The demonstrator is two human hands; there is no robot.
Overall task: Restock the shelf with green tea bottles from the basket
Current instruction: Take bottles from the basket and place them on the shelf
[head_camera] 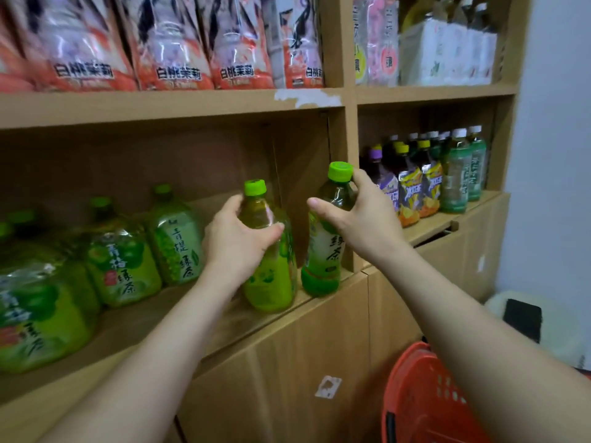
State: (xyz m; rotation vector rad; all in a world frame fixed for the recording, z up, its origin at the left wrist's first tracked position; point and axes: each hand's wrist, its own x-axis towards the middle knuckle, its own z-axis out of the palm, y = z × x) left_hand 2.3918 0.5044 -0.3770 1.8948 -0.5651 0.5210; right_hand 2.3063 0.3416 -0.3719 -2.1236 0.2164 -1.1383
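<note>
Two green tea bottles stand near the right end of the wooden shelf (204, 327). My left hand (236, 238) grips the shoulder of the wider bottle (271, 282), which has a light green cap. My right hand (361, 219) pinches the neck of the slimmer bottle (323, 257) just under its green cap. Both bottles are upright, with their bases at the shelf's front edge. Several more green tea bottles (124, 260) stand further left on the same shelf. The red basket (422, 398) sits low at the right, partly hidden by my right forearm.
Pink peach tea bottles (172, 43) fill the shelf above. The right compartment holds dark, yellow-capped and white-capped bottles (425, 180). A vertical divider (350, 148) separates the compartments. Cabinet fronts (287, 372) lie below the shelf. A white cushion with a black object (523, 321) lies at the right.
</note>
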